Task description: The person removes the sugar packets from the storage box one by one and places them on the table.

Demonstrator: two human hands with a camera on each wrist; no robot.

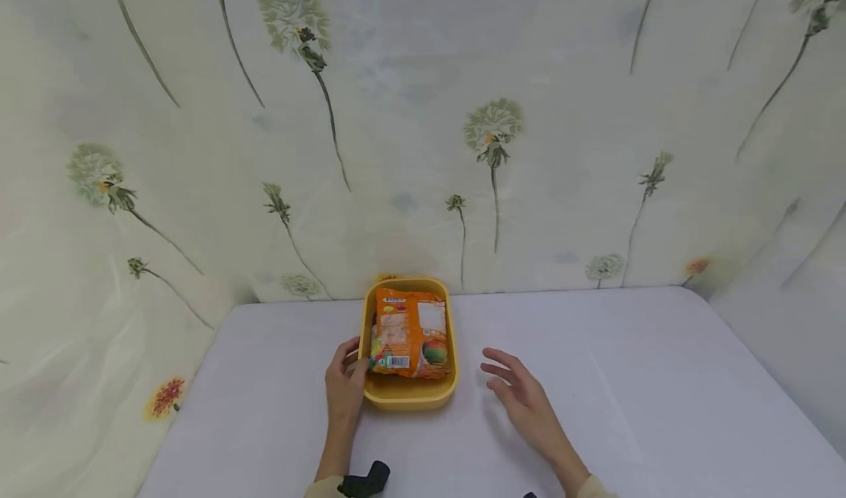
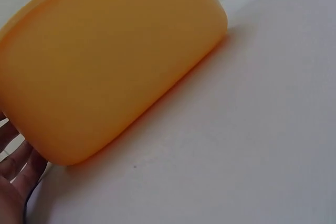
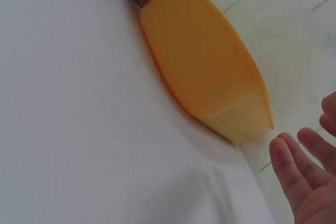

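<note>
Step in hand, as judged: steadying the yellow box (image 1: 411,401) on the table (image 1: 562,410). Left hand (image 1: 345,386) grips its left wall; right hand (image 1: 526,402) stands apart, fingers loosely spread. Orange packet (image 1: 403,336) lies inside. Next move likely calls for right-hand contact. The packet hides most of the box floor.

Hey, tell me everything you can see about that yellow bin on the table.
The yellow bin is an open-topped, longish container with rounded corners, a slim rim and smooth, plain walls that look like plastic. It stands upright on the pale table, close to the far edge, with a short end towards the person. An orange printed bag lies inside, leaving bare floor showing at the near end. The left hand touches its left side; the right hand is apart from it.
</note>
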